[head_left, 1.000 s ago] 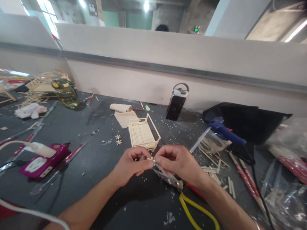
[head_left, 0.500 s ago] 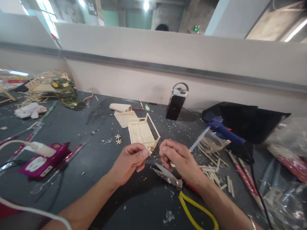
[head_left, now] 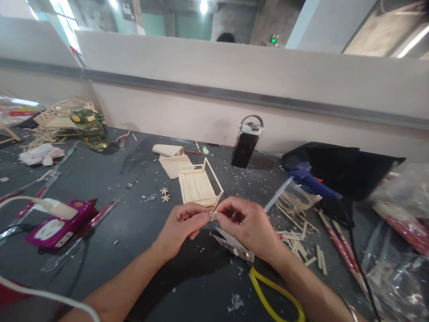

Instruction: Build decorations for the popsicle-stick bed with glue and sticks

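Note:
Between the fingertips of my left hand (head_left: 186,223) is a small star-shaped piece of wooden sticks (head_left: 213,215), partly covered by the fingers. My right hand (head_left: 246,221) is closed in a pinch on the same piece from the other side. Just behind both hands stands a miniature frame of pale sticks (head_left: 197,185) with a slatted base and raised rails. Two similar stick stars (head_left: 165,194) lie left of it. Scissors (head_left: 234,246) with yellow handles rest partly under my right hand, blades parted.
A blue glue gun (head_left: 311,181) lies at the right near cut sticks (head_left: 298,248) and plastic bags (head_left: 398,286). A dark bottle (head_left: 246,145) stands by the partition. On the left are a purple power strip (head_left: 62,223), a green bottle (head_left: 90,129) and a crumpled tissue (head_left: 42,154).
My right hand has moved left to meet my left hand, and its fingertips now pinch the star piece. The left hand has shifted slightly right; the things on the table stay put.

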Action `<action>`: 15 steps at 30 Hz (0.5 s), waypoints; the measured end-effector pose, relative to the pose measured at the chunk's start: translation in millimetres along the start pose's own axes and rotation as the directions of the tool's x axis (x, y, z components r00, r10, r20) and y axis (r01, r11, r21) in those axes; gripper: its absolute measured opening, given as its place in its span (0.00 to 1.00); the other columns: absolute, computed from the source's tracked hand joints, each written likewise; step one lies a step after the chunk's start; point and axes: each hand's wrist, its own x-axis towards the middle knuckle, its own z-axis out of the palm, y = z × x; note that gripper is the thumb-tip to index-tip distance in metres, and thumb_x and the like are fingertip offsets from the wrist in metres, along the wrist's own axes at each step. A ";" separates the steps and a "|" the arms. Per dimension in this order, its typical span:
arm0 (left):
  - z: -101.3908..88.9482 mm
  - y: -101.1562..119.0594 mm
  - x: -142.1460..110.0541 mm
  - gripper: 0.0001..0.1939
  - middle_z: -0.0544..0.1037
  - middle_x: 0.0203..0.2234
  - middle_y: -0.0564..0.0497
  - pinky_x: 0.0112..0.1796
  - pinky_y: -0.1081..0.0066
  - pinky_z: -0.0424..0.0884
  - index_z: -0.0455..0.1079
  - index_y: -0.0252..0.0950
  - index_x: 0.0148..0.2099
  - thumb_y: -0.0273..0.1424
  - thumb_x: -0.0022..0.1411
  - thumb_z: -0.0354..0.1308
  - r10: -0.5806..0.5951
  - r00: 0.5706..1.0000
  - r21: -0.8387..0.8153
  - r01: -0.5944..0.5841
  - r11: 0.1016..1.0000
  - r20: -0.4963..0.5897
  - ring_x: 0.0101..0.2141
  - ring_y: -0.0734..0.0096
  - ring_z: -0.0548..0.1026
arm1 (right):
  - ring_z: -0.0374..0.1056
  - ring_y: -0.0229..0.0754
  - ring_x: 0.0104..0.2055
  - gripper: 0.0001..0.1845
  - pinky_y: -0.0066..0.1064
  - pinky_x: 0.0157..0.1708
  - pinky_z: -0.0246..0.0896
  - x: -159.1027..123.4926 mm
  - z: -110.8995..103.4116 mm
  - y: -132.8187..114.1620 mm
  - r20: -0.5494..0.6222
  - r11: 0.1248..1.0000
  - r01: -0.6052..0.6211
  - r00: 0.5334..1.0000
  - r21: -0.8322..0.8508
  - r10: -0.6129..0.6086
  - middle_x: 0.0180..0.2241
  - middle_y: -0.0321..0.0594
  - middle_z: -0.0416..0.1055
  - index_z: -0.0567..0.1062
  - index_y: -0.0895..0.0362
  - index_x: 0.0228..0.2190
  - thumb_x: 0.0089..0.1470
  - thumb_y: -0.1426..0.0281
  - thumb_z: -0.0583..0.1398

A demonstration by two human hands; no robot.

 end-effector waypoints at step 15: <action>4.0 4.5 -0.4 0.08 0.64 0.15 0.59 0.19 0.78 0.52 0.72 0.32 0.26 0.33 0.48 0.63 0.013 0.999 0.205 -0.019 0.978 0.031 0.17 0.82 0.57 | 0.57 0.32 0.22 0.05 0.24 0.21 0.50 0.6 4.7 -1.6 0.089 0.933 -0.290 0.957 0.215 0.277 0.18 0.29 0.64 0.71 0.58 0.18 0.40 0.78 0.58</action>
